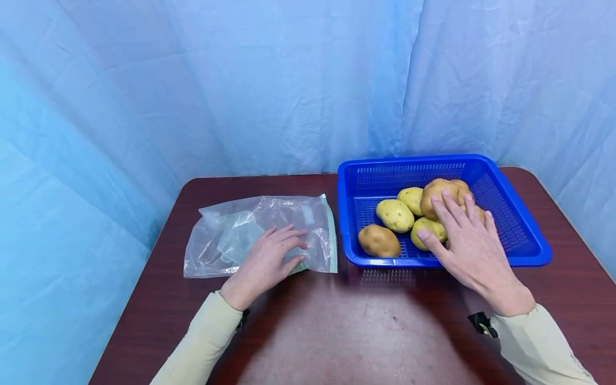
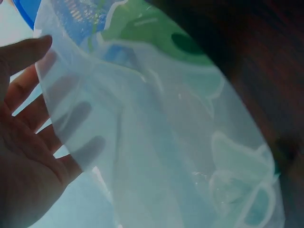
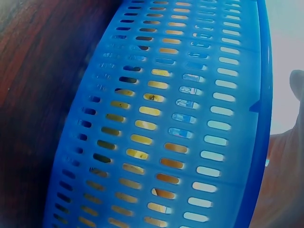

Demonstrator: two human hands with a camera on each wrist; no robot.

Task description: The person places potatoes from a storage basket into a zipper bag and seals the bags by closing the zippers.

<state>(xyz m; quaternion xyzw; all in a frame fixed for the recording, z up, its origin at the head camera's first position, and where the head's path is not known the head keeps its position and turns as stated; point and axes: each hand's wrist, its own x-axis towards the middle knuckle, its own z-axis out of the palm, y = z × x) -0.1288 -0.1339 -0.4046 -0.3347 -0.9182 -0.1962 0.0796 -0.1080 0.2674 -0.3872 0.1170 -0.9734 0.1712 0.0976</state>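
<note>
In the head view my left hand (image 1: 269,259) is over a clear plastic bag (image 1: 231,230) lying flat on the table, its fingers loosely extended. Part of that bag (image 2: 156,142) fills the left wrist view; the fingers show through its film, while the thumb lies on the near side. My right hand (image 1: 474,251) reaches over the front rim of a blue plastic basket (image 1: 522,224), fingers spread above the potatoes. A brown potato (image 1: 435,197) is by its fingertips; whether they touch cannot be told. Yellow potatoes (image 1: 394,215) and another brown potato (image 1: 379,240) lie farther left.
The dark reddish-brown table (image 1: 356,331) extends in front of the bag and basket. A pale blue curtain (image 1: 289,85) hangs behind it and along the sides. In the right wrist view the slotted basket wall (image 3: 166,118) hides most of the potatoes.
</note>
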